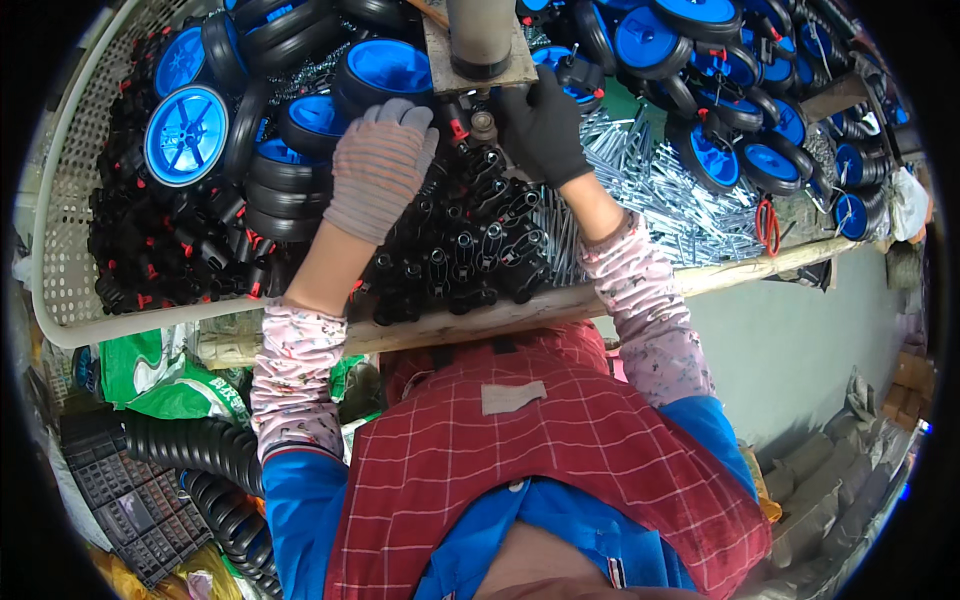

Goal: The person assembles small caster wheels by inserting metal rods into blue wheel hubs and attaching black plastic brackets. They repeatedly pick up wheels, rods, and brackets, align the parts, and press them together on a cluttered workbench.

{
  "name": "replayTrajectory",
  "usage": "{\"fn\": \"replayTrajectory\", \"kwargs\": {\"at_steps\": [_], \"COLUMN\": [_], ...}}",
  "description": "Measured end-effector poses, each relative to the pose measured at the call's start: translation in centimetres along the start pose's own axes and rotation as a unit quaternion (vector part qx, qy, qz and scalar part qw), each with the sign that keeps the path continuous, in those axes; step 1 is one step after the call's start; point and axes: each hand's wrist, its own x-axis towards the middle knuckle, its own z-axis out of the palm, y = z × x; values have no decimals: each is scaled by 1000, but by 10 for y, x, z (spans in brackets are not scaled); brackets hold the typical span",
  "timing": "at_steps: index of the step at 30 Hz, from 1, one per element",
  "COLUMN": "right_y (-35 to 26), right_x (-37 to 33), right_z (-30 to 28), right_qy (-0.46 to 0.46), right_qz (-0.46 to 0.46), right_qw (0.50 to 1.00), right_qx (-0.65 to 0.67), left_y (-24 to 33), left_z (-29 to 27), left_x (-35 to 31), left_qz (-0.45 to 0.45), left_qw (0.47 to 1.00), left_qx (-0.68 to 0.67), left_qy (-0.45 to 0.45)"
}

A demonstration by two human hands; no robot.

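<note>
My left hand, in a grey glove with orange stripes, is closed with its fingertips at the left end of a black plastic part with a red tab. My right hand, in a black glove, curls its fingers at the right end of the same part. A round metal stub shows between the hands. Just beyond them stands a thick grey metal post on a square plate. Under and in front of the hands lies a heap of black plastic brackets.
Blue wheels with black tyres lie at the left, with more blue wheels at the far right. Loose silver bolts spread right of my right hand. A white perforated basket borders the left. A wooden beam edges the bench before me.
</note>
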Motion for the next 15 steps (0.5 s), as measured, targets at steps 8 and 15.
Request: {"fn": "replayTrajectory", "kwargs": {"at_steps": [8, 15], "right_y": [16, 9], "right_x": [-3, -45], "right_z": [-15, -92], "right_qy": [76, 133], "right_qz": [94, 154], "right_qw": [985, 967], "right_qx": [126, 151], "left_y": [35, 84], "left_z": [48, 40], "left_x": [10, 1], "left_qz": [-132, -112], "left_qw": [987, 937], "left_qx": [-89, -328], "left_qy": [-27, -49]}}
